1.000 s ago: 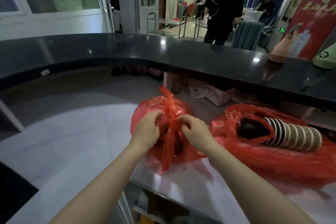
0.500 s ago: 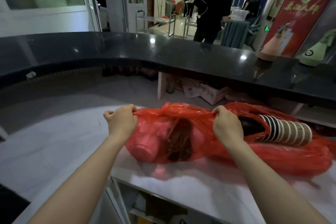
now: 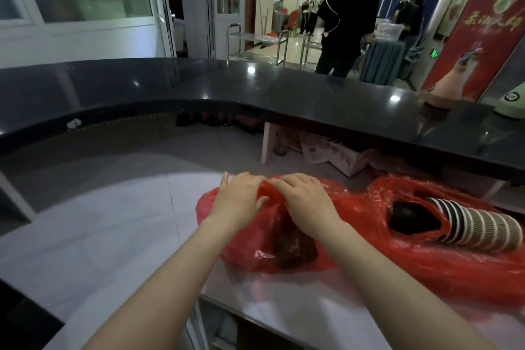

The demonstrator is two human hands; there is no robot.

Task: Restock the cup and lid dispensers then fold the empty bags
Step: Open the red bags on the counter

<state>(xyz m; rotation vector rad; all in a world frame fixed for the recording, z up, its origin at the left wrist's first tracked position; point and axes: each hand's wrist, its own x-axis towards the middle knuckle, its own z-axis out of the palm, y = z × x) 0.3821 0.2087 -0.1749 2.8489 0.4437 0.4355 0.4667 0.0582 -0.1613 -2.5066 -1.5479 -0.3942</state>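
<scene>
both hands, left hand (image 3: 237, 197) and right hand (image 3: 305, 202), flat-fingered on red bag (image 3: 241, 250) (gripping nothing).

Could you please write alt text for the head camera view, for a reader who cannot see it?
Both hands, left hand and right hand, rest on a red plastic bag on a white counter. To the right, a second red bag holds a sleeve of paper cups lying on its side.
</scene>
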